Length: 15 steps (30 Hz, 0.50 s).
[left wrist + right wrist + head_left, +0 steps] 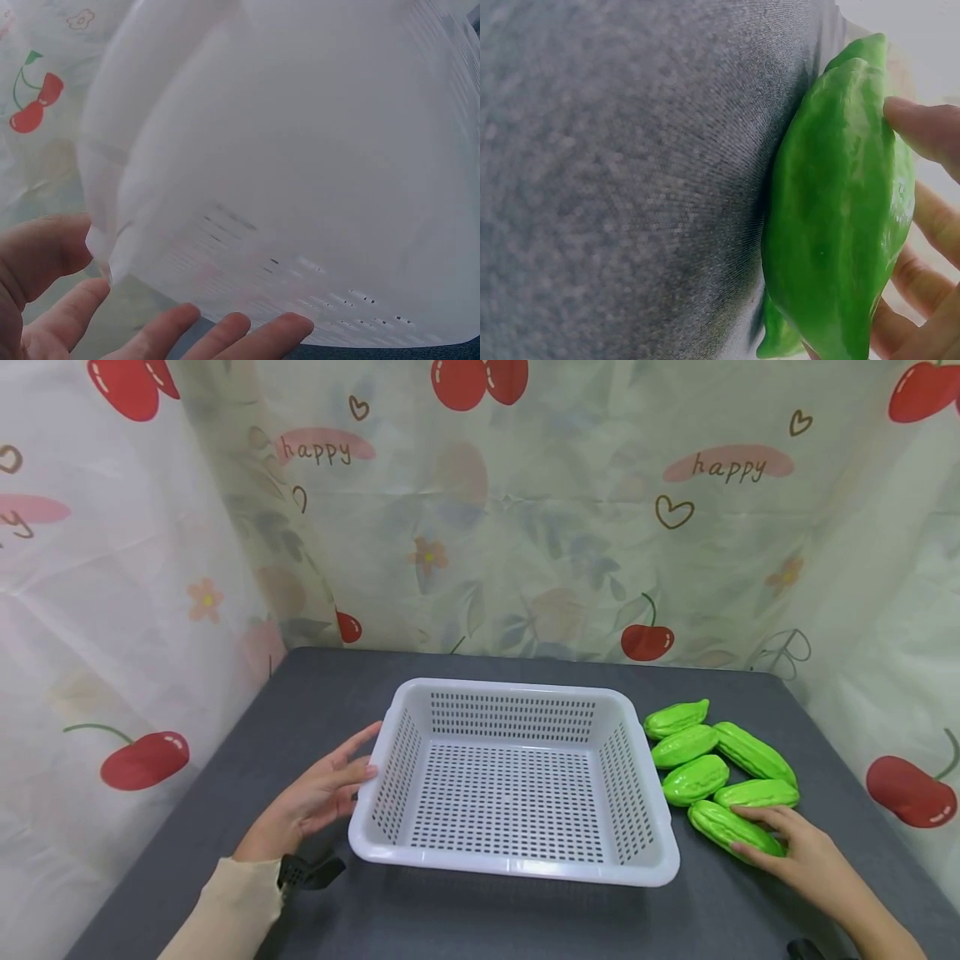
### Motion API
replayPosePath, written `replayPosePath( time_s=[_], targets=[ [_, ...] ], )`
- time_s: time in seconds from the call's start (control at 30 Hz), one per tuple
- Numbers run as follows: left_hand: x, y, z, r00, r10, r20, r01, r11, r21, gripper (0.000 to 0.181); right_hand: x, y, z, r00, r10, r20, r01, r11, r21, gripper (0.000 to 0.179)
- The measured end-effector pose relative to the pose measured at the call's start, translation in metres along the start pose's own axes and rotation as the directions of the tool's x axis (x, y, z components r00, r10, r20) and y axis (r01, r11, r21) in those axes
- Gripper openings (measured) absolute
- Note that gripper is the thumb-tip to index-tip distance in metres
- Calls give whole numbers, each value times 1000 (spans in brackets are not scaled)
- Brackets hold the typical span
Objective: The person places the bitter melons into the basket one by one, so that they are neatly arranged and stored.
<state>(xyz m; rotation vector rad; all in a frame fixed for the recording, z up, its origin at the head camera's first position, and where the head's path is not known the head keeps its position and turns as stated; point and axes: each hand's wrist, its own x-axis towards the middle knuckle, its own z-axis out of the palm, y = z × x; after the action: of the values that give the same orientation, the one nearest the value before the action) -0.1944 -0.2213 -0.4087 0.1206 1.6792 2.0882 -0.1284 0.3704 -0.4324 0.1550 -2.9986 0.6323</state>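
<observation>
A white plastic basket point(510, 802) with slotted walls sits in the middle of the table, and nothing lies in it. At its left side my left hand point(322, 793) holds the rim point(112, 247) between thumb and forefinger, with the other fingers spread below along the outer wall. Right of the basket, several bright green bitter melons point(693, 779) lie in a loose group. My right hand point(802, 852) grips the nearest bitter melon point(731, 828), thumb on the near side and fingers across the far side. That bitter melon point(832, 210) fills the middle of the right wrist view.
Everything stands on a dark grey table point(330, 677). A pale curtain point(510, 527) printed with cherries and hearts hangs behind and on both sides. Another bitter melon point(757, 792) lies directly behind the gripped one. A black strap point(309, 870) is on the left wrist.
</observation>
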Motion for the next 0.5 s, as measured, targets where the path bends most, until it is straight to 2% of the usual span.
replayPosePath(
  time_s=[0.27,0.5],
  targets=[
    [0,0,-1,999,15,33,-16,1000,13,82,2,0,-3,998,33,46,-33,999,-5,65],
    [0,1,-1,1000,3,28,-4,1000,12,80,5,1,-4,996,49,76,-48,999,-6,68]
  ],
)
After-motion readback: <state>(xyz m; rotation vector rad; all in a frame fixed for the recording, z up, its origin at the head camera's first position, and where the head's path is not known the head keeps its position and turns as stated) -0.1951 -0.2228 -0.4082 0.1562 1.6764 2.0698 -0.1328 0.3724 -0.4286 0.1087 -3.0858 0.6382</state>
